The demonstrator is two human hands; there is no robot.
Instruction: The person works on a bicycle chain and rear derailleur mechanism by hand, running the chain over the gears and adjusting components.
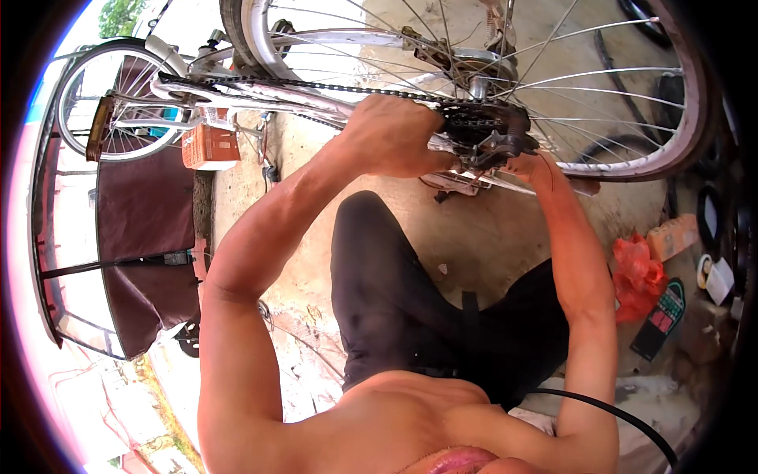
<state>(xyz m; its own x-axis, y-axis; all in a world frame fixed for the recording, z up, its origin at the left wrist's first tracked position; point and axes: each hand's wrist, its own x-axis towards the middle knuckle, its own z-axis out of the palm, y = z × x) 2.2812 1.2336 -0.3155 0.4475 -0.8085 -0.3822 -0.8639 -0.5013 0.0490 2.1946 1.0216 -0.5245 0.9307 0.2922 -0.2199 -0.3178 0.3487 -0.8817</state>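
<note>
In front of me a bicycle's spoked rear wheel (685, 126) fills the top of the view. A black chain (316, 86) runs from the left along the pale frame to the rear sprockets (472, 121). My left hand (399, 136) is closed beside the chain and sprockets, its thumb reaching toward the rear derailleur (499, 148); what its curled fingers grip is hidden. Just right of and below the derailleur is my right hand (527, 164), touching or very close to it. Its fingers are mostly hidden behind the metal parts.
A pedal (99, 129) and a second wheel (67, 99) stand far left, near an orange-brown carton (210, 148). At right lie a red plastic bag (638, 276), a brick (673, 235), a dark green package (660, 317) and black tyres. A black cable (624, 415) crosses my right arm.
</note>
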